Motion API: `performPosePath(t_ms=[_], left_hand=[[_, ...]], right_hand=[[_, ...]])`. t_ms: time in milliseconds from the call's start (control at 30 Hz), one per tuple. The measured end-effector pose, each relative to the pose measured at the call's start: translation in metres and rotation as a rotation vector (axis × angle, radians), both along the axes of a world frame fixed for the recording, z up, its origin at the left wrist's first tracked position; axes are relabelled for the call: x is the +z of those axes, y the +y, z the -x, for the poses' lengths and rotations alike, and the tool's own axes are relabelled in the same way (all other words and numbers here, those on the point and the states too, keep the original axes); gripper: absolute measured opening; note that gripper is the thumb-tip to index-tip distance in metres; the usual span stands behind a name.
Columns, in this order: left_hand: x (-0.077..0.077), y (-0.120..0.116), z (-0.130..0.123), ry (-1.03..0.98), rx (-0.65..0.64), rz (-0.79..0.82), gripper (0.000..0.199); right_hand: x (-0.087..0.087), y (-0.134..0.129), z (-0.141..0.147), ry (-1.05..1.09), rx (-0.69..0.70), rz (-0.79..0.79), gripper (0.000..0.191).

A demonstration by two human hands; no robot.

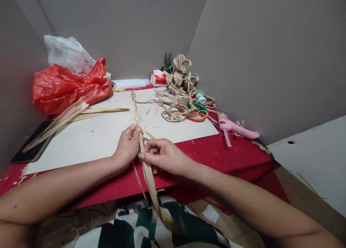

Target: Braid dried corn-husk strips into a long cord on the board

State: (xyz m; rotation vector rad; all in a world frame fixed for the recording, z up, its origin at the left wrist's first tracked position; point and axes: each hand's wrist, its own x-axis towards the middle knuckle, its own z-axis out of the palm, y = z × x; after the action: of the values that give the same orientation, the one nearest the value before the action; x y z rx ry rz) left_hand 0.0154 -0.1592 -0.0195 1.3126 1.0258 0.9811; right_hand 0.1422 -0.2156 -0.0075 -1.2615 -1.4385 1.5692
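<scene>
A thin braid of dry husk (136, 109) runs down the white board, and my left hand (128, 143) pinches its near end. Below that pinch a long pale husk strip (148, 177) hangs over the table edge onto my lap. My right hand (163, 156) is closed on this strip between thumb and fingers, just right of the left hand. A narrower strand (139, 181) dangles under the left hand. Loose dry husk leaves (61, 122) lie at the left, partly across a dark phone (40, 154).
Red cloth (216, 158) covers the table under the white board (89, 143). A red plastic bag (70, 87) sits at the left back. At the right are a heap of braided cord (177, 85), orange-handled scissors (197, 117), a pink glue gun (235, 127) and a small tissue box (158, 78).
</scene>
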Motion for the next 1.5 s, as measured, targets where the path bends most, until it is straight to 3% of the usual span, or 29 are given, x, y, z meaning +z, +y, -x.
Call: performPosePath(t_ms=[133, 200, 367, 667, 800, 933, 1133, 1333, 1500], left_hand=[[0.004, 0.001, 0.0, -0.001, 0.024, 0.0, 0.02], [0.008, -0.001, 0.001, -0.016, 0.036, 0.036, 0.021], [0.008, -0.001, 0.001, -0.016, 0.028, 0.023, 0.024], [-0.004, 0.003, 0.002, 0.069, 0.029, -0.113, 0.026], [-0.006, 0.003, 0.003, 0.064, 0.042, -0.123, 0.026], [-0.01, 0.006, 0.003, 0.061, 0.057, -0.15, 0.027], [-0.013, 0.007, 0.005, 0.072, 0.075, -0.193, 0.027], [-0.011, 0.006, 0.005, 0.108, 0.066, -0.226, 0.026], [-0.01, 0.006, 0.005, 0.107, 0.05, -0.227, 0.025]], right_hand=[[0.002, 0.006, 0.0, -0.051, -0.117, -0.245, 0.02], [0.003, 0.007, -0.004, -0.106, -0.149, -0.29, 0.018], [0.004, 0.002, -0.007, -0.083, 0.098, 0.022, 0.018], [0.009, 0.007, 0.001, -0.082, -0.034, 0.018, 0.019], [0.011, 0.011, 0.003, -0.129, -0.017, -0.005, 0.017], [0.007, 0.013, 0.006, -0.183, -0.034, -0.1, 0.011], [-0.001, 0.011, 0.007, -0.28, -0.087, -0.369, 0.011], [-0.001, 0.011, 0.01, -0.304, -0.073, -0.379, 0.014], [-0.002, 0.012, 0.011, -0.39, -0.081, -0.49, 0.018]])
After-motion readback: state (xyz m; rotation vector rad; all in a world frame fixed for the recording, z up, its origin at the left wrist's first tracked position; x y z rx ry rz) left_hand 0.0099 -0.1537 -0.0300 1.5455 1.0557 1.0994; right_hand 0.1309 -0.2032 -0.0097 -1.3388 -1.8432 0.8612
